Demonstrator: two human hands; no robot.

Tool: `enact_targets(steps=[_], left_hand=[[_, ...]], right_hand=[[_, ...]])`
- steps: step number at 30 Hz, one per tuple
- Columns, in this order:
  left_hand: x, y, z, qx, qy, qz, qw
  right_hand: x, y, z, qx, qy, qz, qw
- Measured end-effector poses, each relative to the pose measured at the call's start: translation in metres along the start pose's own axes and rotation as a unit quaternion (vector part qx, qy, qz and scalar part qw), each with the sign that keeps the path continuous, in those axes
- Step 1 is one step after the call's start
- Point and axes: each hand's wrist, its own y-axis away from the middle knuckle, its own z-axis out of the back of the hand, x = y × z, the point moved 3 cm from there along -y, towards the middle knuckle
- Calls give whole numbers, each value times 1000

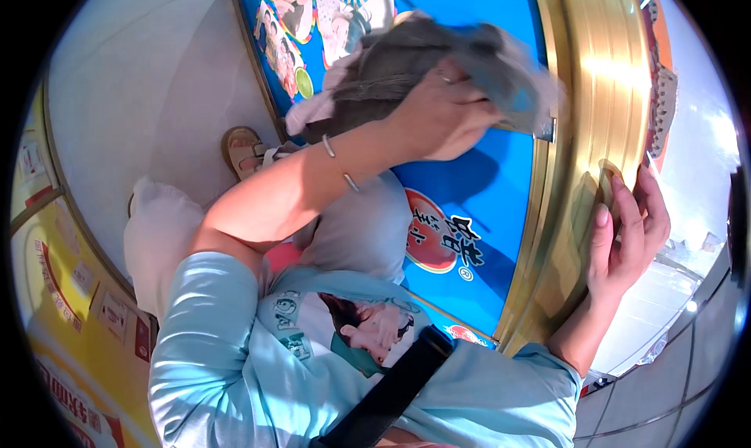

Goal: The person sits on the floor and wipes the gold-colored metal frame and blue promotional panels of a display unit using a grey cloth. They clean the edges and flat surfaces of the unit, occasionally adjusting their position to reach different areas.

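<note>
A crumpled grey-brown cloth (381,67) is bunched in my left hand (440,114), which wears a ring, with a bangle at the wrist. The cloth's right end is blurred and lies over the blue printed panel (463,172) near its gold frame. My right hand (628,231) is on the wide gold metal edge (610,96) of the counter, its fingers apart and bent towards the outer side. It holds nothing that I can see. A small metal fitting (545,130) shows on the frame beside the cloth.
Past the gold edge lies a shiny white surface (698,125) with patterned packs (664,108) along it. My knee (364,231) is close to the blue panel. A sandalled foot (243,149) stands on the pale floor (135,90). Yellow printed panels (88,295) line the left side.
</note>
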Motion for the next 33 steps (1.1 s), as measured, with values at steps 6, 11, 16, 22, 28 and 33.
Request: enact_targets(steps=[6,11,16,22,28,33], left_hand=[[115,30,15,10,-84,347,934],[176,125,2,-142,90,611,773],[70,20,-20,13,128,449,884],[90,2,16,-62,-156,116,979],[177,154,22,-212,254,748,576],[115,51,13,168,-194,397,881]], right_hand=[[-1,3,1,19,12,-26,999],[2,-4,-10,20,15,-13,1000],[4,2,-1,42,21,-27,999],[1,-2,-8,23,-9,-15,1000],[-2,-2,-13,22,-1,-19,1000],[3,-2,-7,15,-1,-6,1000]])
